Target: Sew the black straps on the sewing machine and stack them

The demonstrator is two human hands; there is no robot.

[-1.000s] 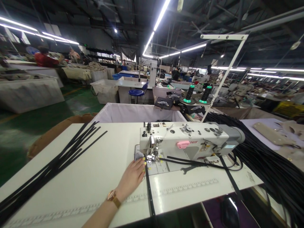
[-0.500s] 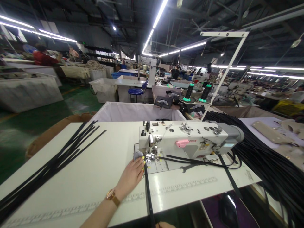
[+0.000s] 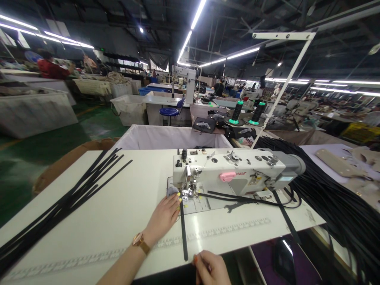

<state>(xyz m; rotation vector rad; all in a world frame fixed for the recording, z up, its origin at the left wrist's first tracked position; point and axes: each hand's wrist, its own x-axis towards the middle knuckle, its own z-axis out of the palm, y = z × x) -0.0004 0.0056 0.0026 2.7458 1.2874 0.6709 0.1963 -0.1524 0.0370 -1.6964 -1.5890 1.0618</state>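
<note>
My left hand (image 3: 167, 210), with a watch on the wrist, lies flat with fingers stretched out on the sewing machine's plate. Its fingertips touch a narrow black strap (image 3: 183, 233) beside the presser foot (image 3: 187, 193). The strap runs from under the machine head towards me, and its near end lies by the table's front edge. Just right of that end is my right hand (image 3: 212, 268), partly cut off by the frame. Its fingers are curled together; what they hold, if anything, I cannot make out. The white sewing machine (image 3: 228, 172) carries a pink piece (image 3: 227, 176) on its arm.
Several finished-looking black straps (image 3: 68, 198) lie across the table's left side. A wrench (image 3: 236, 206) and looped black strips (image 3: 237, 197) sit by the machine. More black strips (image 3: 335, 194) heap up at right. Behind are a pale bin (image 3: 175, 136) and two thread cones (image 3: 236, 113).
My right hand has risen further into view at the table edge. The strap's near end now lies on the table, where before it hung past the edge. My left hand stays nearly in place.
</note>
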